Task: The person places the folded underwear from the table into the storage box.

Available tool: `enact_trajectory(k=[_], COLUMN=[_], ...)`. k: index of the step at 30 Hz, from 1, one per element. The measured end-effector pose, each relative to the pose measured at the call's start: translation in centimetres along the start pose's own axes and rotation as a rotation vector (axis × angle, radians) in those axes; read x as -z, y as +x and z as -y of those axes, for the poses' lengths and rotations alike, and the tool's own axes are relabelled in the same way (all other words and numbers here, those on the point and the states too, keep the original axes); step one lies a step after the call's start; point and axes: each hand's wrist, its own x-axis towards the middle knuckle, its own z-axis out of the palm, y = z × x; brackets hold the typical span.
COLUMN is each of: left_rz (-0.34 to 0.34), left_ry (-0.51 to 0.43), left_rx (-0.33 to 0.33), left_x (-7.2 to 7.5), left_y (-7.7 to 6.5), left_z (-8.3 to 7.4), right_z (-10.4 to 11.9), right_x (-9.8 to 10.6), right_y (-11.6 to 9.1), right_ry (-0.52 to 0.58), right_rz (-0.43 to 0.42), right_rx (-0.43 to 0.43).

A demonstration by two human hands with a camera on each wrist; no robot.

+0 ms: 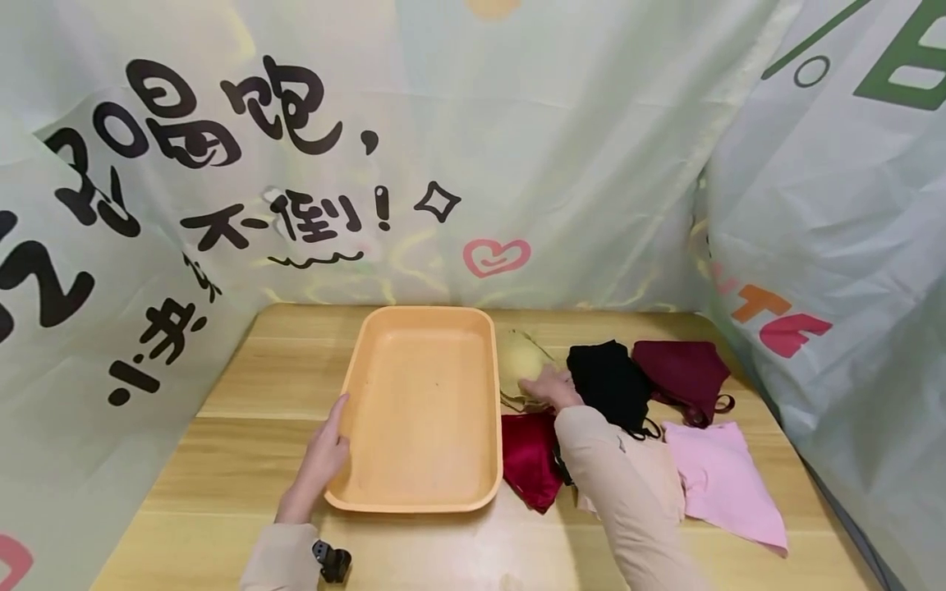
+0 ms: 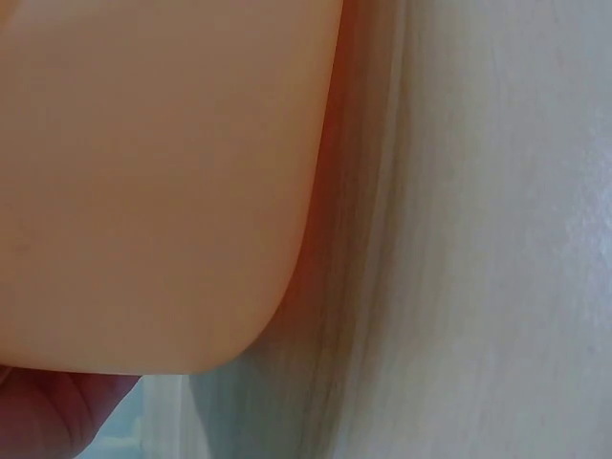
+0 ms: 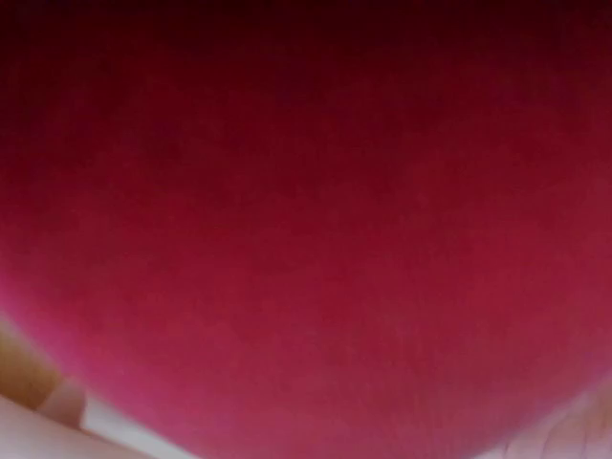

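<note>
My left hand (image 1: 325, 451) holds the left edge of a shallow peach-orange tray (image 1: 424, 410), its thumb at the rim. In the left wrist view, part of that hand (image 2: 57, 411) shows below the tray's rounded corner (image 2: 163, 210). Right of the tray, my right hand (image 1: 554, 386) reaches over a pale yellow garment (image 1: 521, 361) with thin straps, fingers touching its right side. Close below that hand lies a shiny dark red garment (image 1: 530, 460); smooth red fabric (image 3: 316, 249) fills most of the right wrist view, hiding the right fingers there.
Right of my right hand lie a black garment (image 1: 609, 382) with thin loops, a burgundy one (image 1: 683, 373) and a pink cloth piece (image 1: 727, 480). A beige piece (image 1: 646, 472) is partly behind my right sleeve. Printed curtains (image 1: 576, 164) enclose the wooden table (image 1: 222, 468).
</note>
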Motion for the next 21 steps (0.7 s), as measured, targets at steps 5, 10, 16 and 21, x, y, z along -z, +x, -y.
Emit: enact_trajectory(k=[5, 10, 16, 21], left_rz=[0.015, -0.01, -0.013, -0.013], left_ry=[-0.026, 0.004, 0.018, -0.011], left_rx=[0.002, -0.011, -0.004, -0.006], left_x=[-0.1, 0.1, 0.1, 0.1], left_y=[0.0, 0.0, 0.0, -0.1], left_z=[0.0, 0.1, 0.0, -0.1], right_z=[-0.4, -1.6, -2.2, -6.3], right_x=[-0.2, -0.4, -0.1, -0.4], right_y=[0.1, 0.6, 1.1, 5.5], right_ry=[0.039, 0.359, 0.772, 1.093], right_rz=[-0.099, -0.113, -0.06, -0.016], right_rx=[-0.019, 0.056, 0.058, 0.179])
